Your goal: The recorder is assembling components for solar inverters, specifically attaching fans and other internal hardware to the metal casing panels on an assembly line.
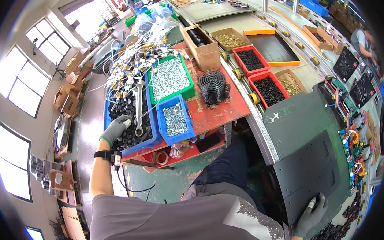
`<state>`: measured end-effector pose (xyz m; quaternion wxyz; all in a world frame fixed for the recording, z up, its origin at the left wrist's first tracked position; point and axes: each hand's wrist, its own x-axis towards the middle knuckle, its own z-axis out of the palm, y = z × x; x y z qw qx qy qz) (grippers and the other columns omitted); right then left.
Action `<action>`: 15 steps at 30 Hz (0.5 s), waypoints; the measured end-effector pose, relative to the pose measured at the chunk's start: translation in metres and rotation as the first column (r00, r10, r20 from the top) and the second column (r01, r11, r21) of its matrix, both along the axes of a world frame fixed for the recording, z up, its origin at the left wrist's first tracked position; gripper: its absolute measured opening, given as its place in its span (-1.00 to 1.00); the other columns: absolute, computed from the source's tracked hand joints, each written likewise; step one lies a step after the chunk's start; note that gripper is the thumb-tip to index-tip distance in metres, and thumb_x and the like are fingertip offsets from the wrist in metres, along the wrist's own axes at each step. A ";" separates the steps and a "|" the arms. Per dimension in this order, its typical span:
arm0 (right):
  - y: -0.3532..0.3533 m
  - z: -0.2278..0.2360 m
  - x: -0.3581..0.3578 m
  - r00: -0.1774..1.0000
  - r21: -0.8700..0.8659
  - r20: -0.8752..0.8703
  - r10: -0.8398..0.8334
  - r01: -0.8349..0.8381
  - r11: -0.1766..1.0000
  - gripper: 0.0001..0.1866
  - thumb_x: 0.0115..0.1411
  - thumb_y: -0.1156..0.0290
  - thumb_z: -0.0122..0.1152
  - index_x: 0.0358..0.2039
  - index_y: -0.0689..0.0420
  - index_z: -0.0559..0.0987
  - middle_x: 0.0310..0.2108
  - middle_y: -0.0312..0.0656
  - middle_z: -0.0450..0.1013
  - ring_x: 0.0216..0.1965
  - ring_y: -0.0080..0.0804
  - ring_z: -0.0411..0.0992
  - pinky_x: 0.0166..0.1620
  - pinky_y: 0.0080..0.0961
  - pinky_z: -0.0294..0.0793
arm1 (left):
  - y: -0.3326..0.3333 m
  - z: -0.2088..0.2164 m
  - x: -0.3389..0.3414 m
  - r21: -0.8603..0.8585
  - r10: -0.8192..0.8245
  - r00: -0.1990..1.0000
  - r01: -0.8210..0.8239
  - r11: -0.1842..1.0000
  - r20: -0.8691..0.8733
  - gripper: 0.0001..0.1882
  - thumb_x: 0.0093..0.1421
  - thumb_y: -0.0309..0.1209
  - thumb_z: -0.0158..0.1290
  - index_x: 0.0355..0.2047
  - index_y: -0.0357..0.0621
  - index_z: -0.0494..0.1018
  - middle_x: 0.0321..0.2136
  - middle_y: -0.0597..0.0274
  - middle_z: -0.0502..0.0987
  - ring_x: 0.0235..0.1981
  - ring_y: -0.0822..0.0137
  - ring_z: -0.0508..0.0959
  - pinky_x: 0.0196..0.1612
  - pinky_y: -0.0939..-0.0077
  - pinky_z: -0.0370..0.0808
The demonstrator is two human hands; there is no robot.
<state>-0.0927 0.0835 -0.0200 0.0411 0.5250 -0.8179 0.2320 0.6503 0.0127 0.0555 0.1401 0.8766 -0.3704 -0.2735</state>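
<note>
My left hand [115,129], in a grey glove, reaches into a blue bin [158,141] of black plastic parts [137,133]. Its fingers are drawn together among the parts; whatever they hold is hidden. A wrench [138,107] lies across the same bin, close to that hand. On the far right side, my gloved right hand [311,215] rests with fingers apart on a flat black panel [306,174]. The panel has small holes and slots and lies on a green board [300,119].
A green bin [191,93] and a smaller blue bin [170,141] hold metal fasteners. Round black wire grilles [213,87] stack on the red table [239,111]. Red bins [258,72] of black pieces line the conveyor, near an orange-edged tray [287,63]. Another person [364,41] works at far right.
</note>
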 end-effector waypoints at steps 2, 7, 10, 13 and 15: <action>0.000 0.001 0.002 1.000 -0.015 -0.013 0.010 -0.010 1.000 -0.65 0.36 0.31 0.07 0.10 0.13 0.47 0.09 0.02 0.36 0.11 0.00 0.35 0.15 -0.18 0.35 | -0.001 0.003 -0.002 -0.026 -0.090 0.996 0.090 0.996 -0.012 -0.59 0.28 -0.13 0.13 0.07 0.02 0.45 -0.35 0.28 0.56 -0.51 0.43 0.52 -0.59 0.45 0.51; -0.002 0.006 0.006 1.000 -0.017 0.006 0.007 -0.007 1.000 -0.66 0.36 0.31 0.07 0.09 0.14 0.47 0.07 0.01 0.37 0.10 -0.01 0.35 0.15 -0.21 0.34 | -0.002 -0.005 0.004 0.009 -0.057 0.998 0.057 0.998 -0.036 -0.54 0.25 -0.18 0.17 0.13 0.05 0.43 -0.32 0.28 0.57 -0.46 0.44 0.53 -0.62 0.45 0.51; -0.003 0.009 0.008 1.000 -0.024 -0.003 0.005 -0.005 1.000 -0.66 0.35 0.34 0.06 0.10 0.14 0.47 0.07 0.04 0.37 0.10 0.03 0.35 0.14 -0.15 0.35 | 0.003 -0.016 0.012 -0.233 -0.185 0.982 0.171 0.957 -0.041 -0.66 0.18 -0.38 0.23 -0.02 -0.10 0.53 -0.25 0.29 0.60 -0.21 0.49 0.54 -0.08 0.55 0.48; -0.004 0.011 0.009 1.000 -0.011 -0.001 0.004 -0.004 1.000 -0.66 0.33 0.35 0.09 0.09 0.12 0.48 0.07 0.04 0.37 0.09 0.02 0.36 0.14 -0.16 0.35 | 0.011 -0.025 0.023 -0.263 -0.204 0.979 0.198 0.944 0.003 -0.72 0.17 -0.43 0.21 -0.09 -0.08 0.53 -0.23 0.33 0.59 -0.21 0.48 0.54 -0.14 0.52 0.53; -0.004 0.012 0.009 0.999 -0.026 0.040 0.002 -0.001 1.000 -0.67 0.32 0.35 0.11 0.08 0.11 0.48 0.06 0.03 0.38 0.09 0.03 0.36 0.13 -0.17 0.35 | 0.017 -0.027 0.034 -0.351 -0.078 0.996 0.087 0.932 0.040 -0.73 0.18 -0.46 0.18 -0.09 -0.02 0.51 -0.29 0.37 0.57 -0.28 0.47 0.54 -0.40 0.50 0.56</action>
